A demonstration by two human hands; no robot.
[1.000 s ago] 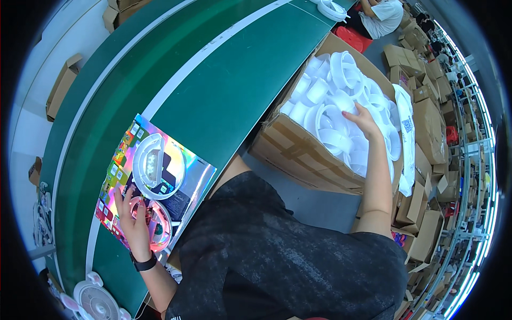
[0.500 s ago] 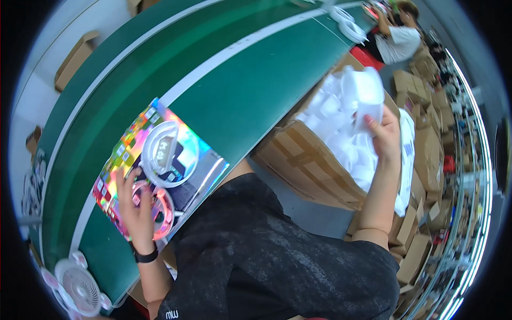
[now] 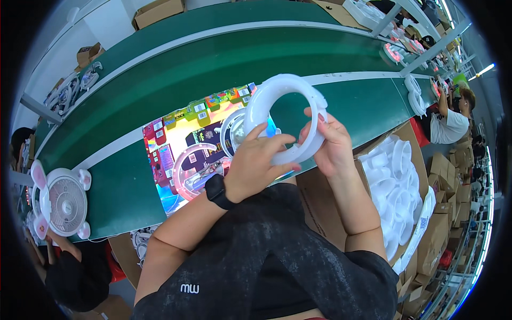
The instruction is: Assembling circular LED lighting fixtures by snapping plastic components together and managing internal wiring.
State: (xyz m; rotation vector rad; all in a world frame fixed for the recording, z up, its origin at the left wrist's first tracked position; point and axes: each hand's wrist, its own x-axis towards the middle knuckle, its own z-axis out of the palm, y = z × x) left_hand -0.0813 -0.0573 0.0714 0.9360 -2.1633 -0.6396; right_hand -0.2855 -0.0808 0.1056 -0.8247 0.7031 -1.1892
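A white translucent plastic ring (image 3: 260,106) is held up in front of me, tilted over the green bench. My right hand (image 3: 335,143) grips its right side, thumb on the outer face and fingers inside the hole. Around its lower left edge my left hand (image 3: 255,166) has closed, a finger and thumb along the rim. Beneath the hands lies a shiny multicoloured printed sheet (image 3: 166,118). A round white part (image 3: 230,130) rests on the sheet, partly hidden by the held ring. Beside it is a pinkish ring-shaped part (image 3: 184,165) with small pieces and wires near it.
At my right stands a cardboard box (image 3: 418,141) full of similar white rings (image 3: 392,181). A white fan with pink ears (image 3: 65,200) stands on the bench's left end. Other people sit along the bench (image 3: 352,104), one in a white shirt (image 3: 449,125) at far right.
My right hand has brought the white ring from above the box to over the sheet. My left hand has left the sheet and taken hold of the ring. The view has turned.
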